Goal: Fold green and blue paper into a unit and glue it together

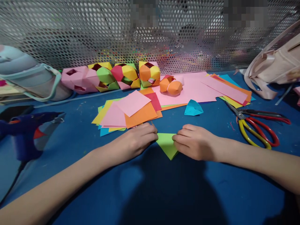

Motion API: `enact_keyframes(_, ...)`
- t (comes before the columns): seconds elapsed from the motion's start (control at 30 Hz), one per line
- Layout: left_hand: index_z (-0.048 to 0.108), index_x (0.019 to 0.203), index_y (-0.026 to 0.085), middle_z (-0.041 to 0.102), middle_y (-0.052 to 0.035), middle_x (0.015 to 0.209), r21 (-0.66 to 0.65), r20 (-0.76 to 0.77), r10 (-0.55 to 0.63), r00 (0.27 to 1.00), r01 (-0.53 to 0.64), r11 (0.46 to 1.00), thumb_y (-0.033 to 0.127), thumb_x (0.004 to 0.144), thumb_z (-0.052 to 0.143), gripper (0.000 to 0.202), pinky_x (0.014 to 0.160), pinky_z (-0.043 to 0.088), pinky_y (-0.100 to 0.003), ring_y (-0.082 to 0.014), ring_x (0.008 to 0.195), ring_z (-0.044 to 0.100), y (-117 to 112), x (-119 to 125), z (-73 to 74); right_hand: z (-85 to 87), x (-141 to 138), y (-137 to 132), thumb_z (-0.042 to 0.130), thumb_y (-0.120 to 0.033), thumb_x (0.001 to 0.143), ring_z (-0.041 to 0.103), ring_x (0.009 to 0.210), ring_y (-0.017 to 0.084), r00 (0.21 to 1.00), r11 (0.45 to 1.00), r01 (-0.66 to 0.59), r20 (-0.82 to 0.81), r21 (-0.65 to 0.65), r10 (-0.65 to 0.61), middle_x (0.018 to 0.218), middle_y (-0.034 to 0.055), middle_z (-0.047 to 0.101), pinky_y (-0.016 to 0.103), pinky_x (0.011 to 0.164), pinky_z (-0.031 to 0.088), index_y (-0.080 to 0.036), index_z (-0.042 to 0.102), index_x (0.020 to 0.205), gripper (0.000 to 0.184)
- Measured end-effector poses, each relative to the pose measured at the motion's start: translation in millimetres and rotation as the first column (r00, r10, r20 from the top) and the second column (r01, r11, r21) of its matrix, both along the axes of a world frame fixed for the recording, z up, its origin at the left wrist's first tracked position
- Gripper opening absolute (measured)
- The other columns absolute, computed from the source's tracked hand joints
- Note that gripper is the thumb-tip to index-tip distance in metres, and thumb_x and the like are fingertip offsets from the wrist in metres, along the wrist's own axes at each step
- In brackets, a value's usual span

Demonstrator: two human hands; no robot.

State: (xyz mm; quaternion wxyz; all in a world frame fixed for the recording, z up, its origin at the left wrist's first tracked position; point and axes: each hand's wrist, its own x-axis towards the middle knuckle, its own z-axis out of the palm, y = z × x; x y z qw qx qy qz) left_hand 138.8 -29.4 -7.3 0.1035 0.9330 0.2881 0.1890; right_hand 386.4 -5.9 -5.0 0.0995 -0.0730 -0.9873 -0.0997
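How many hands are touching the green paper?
2. The left hand is at the left corner of the green paper, and the right hand is at its right side, covering that corner.

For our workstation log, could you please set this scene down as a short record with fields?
Left hand: fingers closed on the left corner of the green paper
Right hand: fingers closed on its right side
Paper state: folded, one point toward the person
Beyond right hand: blue folded piece
Beyond left hand: loose coloured sheets
Back: folded-paper shapes before a perforated screen
Far left: blue glue gun
Far right: scissors, one handle yellow, one red
Surface: blue tabletop
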Motion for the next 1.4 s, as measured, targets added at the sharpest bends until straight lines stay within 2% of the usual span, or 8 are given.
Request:
enact_keyframes(0.1, 0.058, 0.090, 0.013, 0.061, -0.0117, 0.090, 0.021, -0.043, 0.010, 0.999, -0.009, 1.000, 0.008, 0.089, 0.035, 0.024, 0.072, 0.048, -0.030, -0.0187, 0.086, 0.056, -4, 4, 1.9, 3.4, 0, -6, 0.037, -0.011, 0.091, 0.050, 0.067, 0.015, 1.000, 1.000, 0.013, 0.003, 0.019, -0.013, 0.079, 0.0064, 0.061, 0.030, 0.061, 0.035, -0.014, 0.060, 0.076, 0.028)
enact_keyframes(0.33, 0.059, 0.087, 0.016, 0.061, -0.0088, 0.090, 0.029, -0.024, 0.073, 0.997, -0.072, 0.997, 0.017, 0.090, 0.042, 0.017, 0.069, 0.044, -0.032, -0.0179, 0.079, 0.053, -16, 18, 2.9, 6.3, 0, -13, 0.038, -0.009, 0.090, 0.058, 0.071, 0.017, 0.999, 0.997, 0.001, 0.036, 0.074, -0.004, 0.089, 0.0130, 0.066, 0.031, 0.062, 0.043, -0.012, 0.063, 0.083, 0.026)
enact_keyframes(0.53, 0.061, 0.082, 0.015, 0.062, -0.0100, 0.092, 0.025, -0.015, 0.122, 0.992, -0.122, 0.992, 0.020, 0.090, 0.041, 0.021, 0.069, 0.044, -0.032, -0.0190, 0.080, 0.055, -22, 26, -3.1, 3.6, 0, -17, 0.038, -0.008, 0.088, 0.062, 0.076, 0.021, 0.999, 0.991, -0.015, 0.041, 0.134, 0.009, 0.095, 0.0177, 0.067, 0.032, 0.062, 0.047, -0.008, 0.063, 0.087, 0.026)
enact_keyframes(0.67, 0.060, 0.087, 0.013, 0.063, -0.0136, 0.106, 0.112, -0.033, 0.197, 0.980, -0.193, 0.975, 0.030, 0.088, 0.046, 0.022, 0.072, 0.046, -0.038, -0.0240, 0.087, 0.058, -26, 36, -7.2, 2.3, -2, -21, 0.038, -0.010, 0.088, 0.064, 0.079, 0.024, 1.000, 0.982, -0.016, 0.026, 0.187, 0.011, 0.093, 0.0205, 0.067, 0.034, 0.063, 0.048, -0.005, 0.062, 0.088, 0.024)
enact_keyframes(0.9, 0.059, 0.095, 0.013, 0.067, -0.0133, 0.106, 0.234, -0.111, 0.203, 0.973, -0.173, 0.957, 0.029, 0.090, 0.043, 0.023, 0.070, 0.049, -0.037, -0.0238, 0.087, 0.063, -29, 46, -5.7, 2.8, -5, -22, 0.034, -0.010, 0.089, 0.062, 0.092, 0.025, 0.998, 0.990, 0.060, 0.025, 0.128, -0.063, 0.107, 0.0217, 0.063, 0.035, 0.071, 0.050, -0.006, 0.060, 0.095, 0.026)
enact_keyframes(1.1, 0.060, 0.088, 0.010, 0.067, -0.0189, 0.095, 0.349, -0.208, 0.260, 0.943, -0.176, 0.920, 0.034, 0.088, 0.045, 0.029, 0.066, 0.050, -0.038, -0.0261, 0.078, 0.064, -33, 43, -6.1, 7.1, 0, -29, 0.041, -0.007, 0.084, 0.064, 0.081, 0.025, 0.979, 0.974, 0.176, 0.078, 0.144, -0.189, 0.087, 0.0199, 0.067, 0.035, 0.067, 0.049, -0.007, 0.060, 0.085, 0.018)
enact_keyframes(1.3, 0.059, 0.072, 0.014, 0.062, -0.0100, 0.068, 0.378, -0.323, 0.380, 0.867, -0.250, 0.892, 0.044, 0.082, 0.049, 0.033, 0.053, 0.048, -0.035, -0.0219, 0.057, 0.058, -33, 36, -0.2, 11.8, 2, -33, 0.044, -0.005, 0.080, 0.058, 0.059, 0.021, 0.945, 0.950, 0.261, 0.156, 0.171, -0.288, 0.067, 0.0130, 0.064, 0.033, 0.056, 0.041, -0.010, 0.060, 0.079, 0.017)
enact_keyframes(1.4, 0.057, 0.069, 0.015, 0.059, -0.0078, 0.062, 0.353, -0.318, 0.388, 0.865, -0.271, 0.895, 0.045, 0.085, 0.045, 0.036, 0.051, 0.048, -0.036, -0.0226, 0.056, 0.057, -30, 33, 3.6, 13.9, 2, -27, 0.044, -0.004, 0.079, 0.054, 0.053, 0.019, 0.940, 0.950, 0.282, 0.160, 0.131, -0.301, 0.060, 0.0091, 0.060, 0.031, 0.050, 0.036, -0.012, 0.057, 0.072, 0.018)
